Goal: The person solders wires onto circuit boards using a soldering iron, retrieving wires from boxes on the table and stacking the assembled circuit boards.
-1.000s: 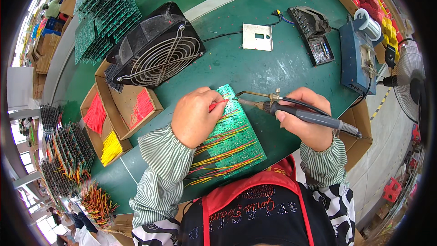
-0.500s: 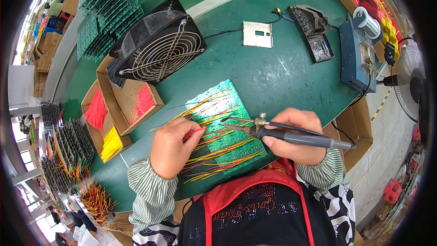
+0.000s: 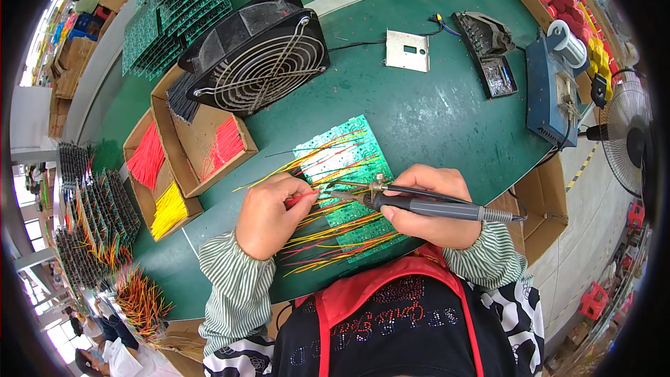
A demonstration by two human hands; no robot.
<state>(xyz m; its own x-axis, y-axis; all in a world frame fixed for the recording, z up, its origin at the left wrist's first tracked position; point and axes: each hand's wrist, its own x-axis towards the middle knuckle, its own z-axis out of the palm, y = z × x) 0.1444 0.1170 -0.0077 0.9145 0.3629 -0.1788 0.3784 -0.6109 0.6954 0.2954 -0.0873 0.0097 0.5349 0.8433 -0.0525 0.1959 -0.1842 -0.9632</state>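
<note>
A green circuit board (image 3: pixel 356 227) lies on the green table before me, with rows of red and yellow wires (image 3: pixel 328 244) reaching out over its left side. My left hand (image 3: pixel 269 215) is at the board's left edge, its thumb and fingers pinched on red wire (image 3: pixel 301 200). In my right hand (image 3: pixel 436 202), over the board's right side, is a grey soldering iron (image 3: pixel 433 208) with a thin feed tube clamped to it. The iron's tip points left and sits close to the fingertips of my left hand. Whether it touches the wire or the board I cannot tell.
Cardboard trays (image 3: pixel 213 180) of red, yellow and dark wires stand at the left. Behind them are a black fan (image 3: pixel 269 63) and stacked boards (image 3: pixel 178 14). A metal plate (image 3: pixel 407 50), an open black box (image 3: pixel 497 73) and a blue solder feeder (image 3: pixel 549 91) stand farther right.
My right hand has brought the soldering iron leftward, so its tip is now beside my left fingertips. The left hand keeps its pinch on the red wire. The whole view has shifted slightly.
</note>
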